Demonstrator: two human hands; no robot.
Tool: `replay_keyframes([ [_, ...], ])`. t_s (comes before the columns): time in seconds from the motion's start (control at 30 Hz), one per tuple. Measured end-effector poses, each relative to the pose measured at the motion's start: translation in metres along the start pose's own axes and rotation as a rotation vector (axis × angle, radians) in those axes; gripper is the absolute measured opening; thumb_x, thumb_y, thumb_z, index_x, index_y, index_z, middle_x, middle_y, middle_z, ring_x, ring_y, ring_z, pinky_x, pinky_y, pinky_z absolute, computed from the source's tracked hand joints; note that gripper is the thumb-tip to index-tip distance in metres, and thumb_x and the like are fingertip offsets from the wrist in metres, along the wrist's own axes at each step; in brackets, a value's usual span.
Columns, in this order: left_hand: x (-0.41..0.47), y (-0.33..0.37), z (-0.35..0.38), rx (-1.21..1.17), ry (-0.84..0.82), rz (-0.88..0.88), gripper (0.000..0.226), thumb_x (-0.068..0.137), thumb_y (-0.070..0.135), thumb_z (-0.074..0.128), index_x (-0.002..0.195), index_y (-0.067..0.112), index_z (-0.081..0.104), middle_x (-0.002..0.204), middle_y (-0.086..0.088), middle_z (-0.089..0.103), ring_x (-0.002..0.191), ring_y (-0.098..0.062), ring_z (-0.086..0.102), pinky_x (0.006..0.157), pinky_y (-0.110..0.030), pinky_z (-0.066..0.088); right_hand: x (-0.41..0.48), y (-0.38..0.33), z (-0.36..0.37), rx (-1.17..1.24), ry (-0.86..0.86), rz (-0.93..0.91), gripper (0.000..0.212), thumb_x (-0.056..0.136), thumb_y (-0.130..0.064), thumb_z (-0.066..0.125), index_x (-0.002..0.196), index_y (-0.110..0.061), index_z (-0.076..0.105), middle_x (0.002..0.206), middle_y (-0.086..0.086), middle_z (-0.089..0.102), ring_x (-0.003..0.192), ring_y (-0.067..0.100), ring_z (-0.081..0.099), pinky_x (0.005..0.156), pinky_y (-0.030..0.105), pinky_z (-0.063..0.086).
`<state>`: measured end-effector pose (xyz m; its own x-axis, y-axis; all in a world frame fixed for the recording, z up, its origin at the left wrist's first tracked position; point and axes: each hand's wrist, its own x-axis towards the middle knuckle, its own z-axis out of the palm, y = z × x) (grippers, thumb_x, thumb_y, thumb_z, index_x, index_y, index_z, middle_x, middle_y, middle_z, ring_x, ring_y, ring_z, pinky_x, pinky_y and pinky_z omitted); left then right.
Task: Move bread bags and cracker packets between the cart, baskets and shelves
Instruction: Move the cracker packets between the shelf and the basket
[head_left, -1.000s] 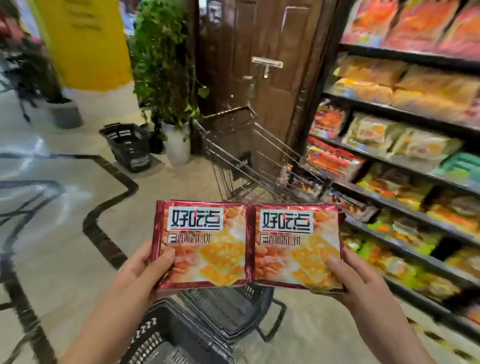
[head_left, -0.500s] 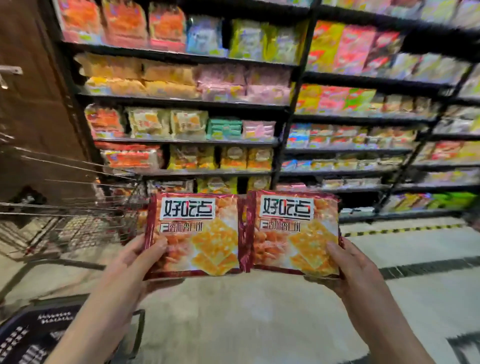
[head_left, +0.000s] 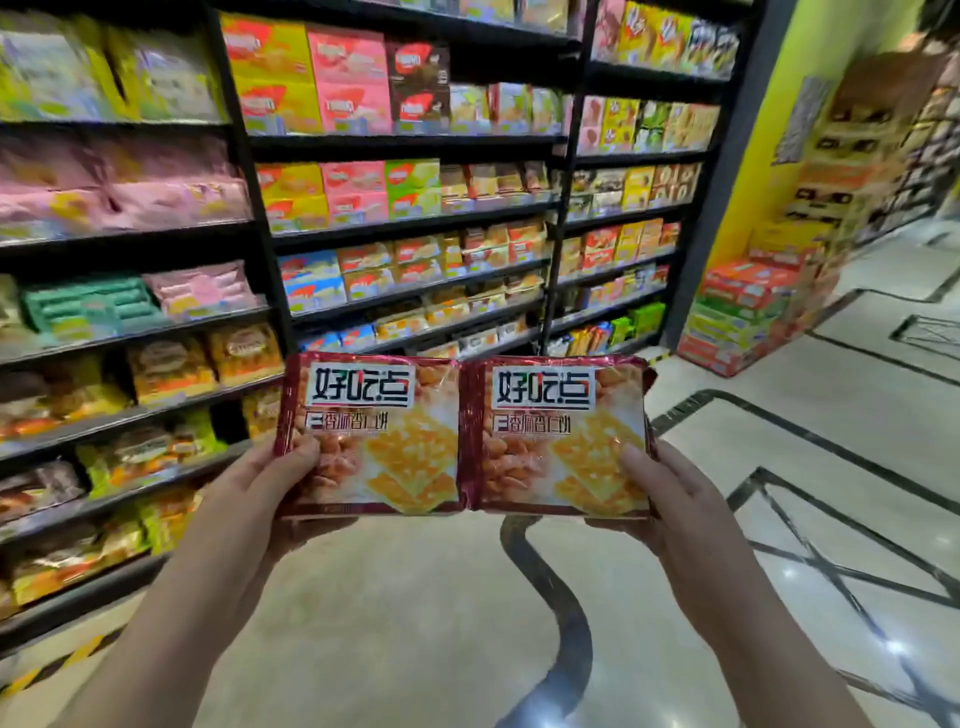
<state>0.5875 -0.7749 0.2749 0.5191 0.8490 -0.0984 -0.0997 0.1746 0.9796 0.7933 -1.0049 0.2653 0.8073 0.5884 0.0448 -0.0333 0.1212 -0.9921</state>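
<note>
Turned from cart and basket — both now out of view — to face the shelves (head_left: 410, 224), left cracker packet (head_left: 374, 441) pinched at its outer edge by left grip (head_left: 270, 483), right cracker packet (head_left: 561, 441) likewise by right grip (head_left: 670, 499), side by side near centre; shelving judged next.

Two cracker packets (head_left: 465, 435) side by side, touching, before the shelves (head_left: 405, 228), floor (head_left: 415, 623) below.

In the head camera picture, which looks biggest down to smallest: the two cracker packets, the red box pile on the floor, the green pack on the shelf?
1. left cracker packet and right cracker packet: they look alike.
2. red box pile; it is farther off, so its real size is unsure.
3. green pack.
</note>
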Motion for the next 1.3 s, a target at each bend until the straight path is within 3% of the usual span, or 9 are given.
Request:
replay_keyframes([
  [0.1, 0.038, -0.003, 0.049, 0.027, -0.050, -0.014, 0.018, 0.101, 0.018, 0.056, 0.112, 0.011, 0.069, 0.103, -0.017, 0.078, 0.088, -0.031, 0.072, 0.077, -0.042, 0.062, 0.039, 0.001, -0.030, 0.010, 0.047, -0.013, 0.030, 0.088, -0.032, 0.062, 0.113, -0.018, 0.072, 0.103, 0.007, 0.079, 0.094, 0.026, 0.077, 0.080, 0.040, 0.059],
  [0.27, 0.123, -0.011, 0.117, 0.048, -0.135, -0.022, 0.014, 0.101, 0.017, 0.056, 0.107, 0.013, 0.068, 0.088, -0.008, 0.080, 0.070, -0.021, 0.077, 0.056, -0.029, 0.063, 0.117, 0.012, -0.067, 0.009, 0.136, -0.020, 0.039, 0.086, -0.034, 0.062, 0.119, -0.014, 0.070, 0.106, 0.009, 0.079, 0.097, 0.027, 0.076, 0.086, 0.046, 0.057],
  [0.4, 0.219, -0.025, 0.162, 0.035, -0.180, -0.019, 0.013, 0.101, 0.018, 0.056, 0.106, 0.017, 0.069, 0.087, -0.006, 0.080, 0.070, -0.019, 0.077, 0.052, -0.023, 0.059, 0.204, 0.022, -0.081, 0.002, 0.160, -0.010, 0.049, 0.085, -0.039, 0.062, 0.126, -0.012, 0.066, 0.113, 0.010, 0.077, 0.103, 0.029, 0.075, 0.085, 0.045, 0.056],
  [0.53, 0.342, -0.022, 0.205, 0.093, -0.207, -0.070, 0.025, 0.104, 0.010, 0.047, 0.120, -0.001, 0.064, 0.070, -0.003, 0.078, 0.054, -0.009, 0.071, 0.049, -0.020, 0.055, 0.307, 0.014, -0.082, -0.021, 0.213, -0.006, 0.051, 0.081, -0.041, 0.062, 0.123, -0.013, 0.068, 0.110, 0.011, 0.077, 0.100, 0.031, 0.074, 0.080, 0.042, 0.055],
  [0.67, 0.430, -0.006, 0.246, 0.030, -0.230, -0.127, 0.016, 0.100, 0.016, 0.057, 0.102, 0.017, 0.072, 0.078, -0.007, 0.079, 0.060, -0.016, 0.075, 0.068, -0.038, 0.057, 0.406, -0.003, -0.082, -0.036, 0.224, -0.017, 0.053, 0.077, -0.043, 0.065, 0.121, -0.014, 0.069, 0.109, 0.010, 0.078, 0.102, 0.031, 0.074, 0.086, 0.043, 0.053],
  [0.8, 0.478, 0.012, 0.287, 0.036, -0.251, -0.131, 0.012, 0.098, 0.021, 0.061, 0.104, 0.016, 0.071, 0.083, -0.009, 0.080, 0.064, -0.019, 0.076, 0.068, -0.038, 0.058, 0.483, -0.006, -0.087, -0.001, 0.239, -0.014, 0.052, 0.079, -0.041, 0.064, 0.123, -0.014, 0.068, 0.111, 0.010, 0.078, 0.100, 0.025, 0.075, 0.086, 0.041, 0.051],
  [0.97, 0.530, 0.029, 0.329, 0.076, -0.293, -0.071, 0.038, 0.081, 0.034, 0.066, 0.116, 0.018, 0.070, 0.098, -0.007, 0.080, 0.081, -0.022, 0.078, 0.081, -0.039, 0.057, 0.577, 0.000, -0.101, 0.023, 0.224, 0.009, 0.056, 0.078, -0.041, 0.064, 0.126, -0.013, 0.067, 0.113, 0.008, 0.077, 0.098, 0.022, 0.075, 0.084, 0.038, 0.050],
  [1.17, 0.611, 0.025, 0.387, 0.085, -0.191, -0.020, 0.032, 0.085, 0.030, 0.065, 0.114, 0.018, 0.072, 0.097, -0.007, 0.080, 0.077, -0.018, 0.077, 0.078, -0.037, 0.060, 0.705, 0.009, -0.128, 0.006, 0.138, -0.025, 0.109, 0.041, -0.076, 0.088, 0.130, -0.017, 0.067, 0.121, 0.004, 0.076, 0.111, 0.023, 0.073, 0.099, 0.044, 0.050],
  [1.3, 0.675, 0.019, 0.441, 0.077, -0.112, 0.000, 0.038, 0.083, 0.032, 0.068, 0.118, 0.018, 0.071, 0.105, -0.010, 0.079, 0.087, -0.025, 0.077, 0.086, -0.041, 0.057, 0.802, 0.008, -0.156, 0.020, 0.052, -0.043, 0.060, 0.067, -0.062, 0.081, 0.117, -0.029, 0.073, 0.116, -0.003, 0.077, 0.108, 0.016, 0.073, 0.099, 0.040, 0.049],
])
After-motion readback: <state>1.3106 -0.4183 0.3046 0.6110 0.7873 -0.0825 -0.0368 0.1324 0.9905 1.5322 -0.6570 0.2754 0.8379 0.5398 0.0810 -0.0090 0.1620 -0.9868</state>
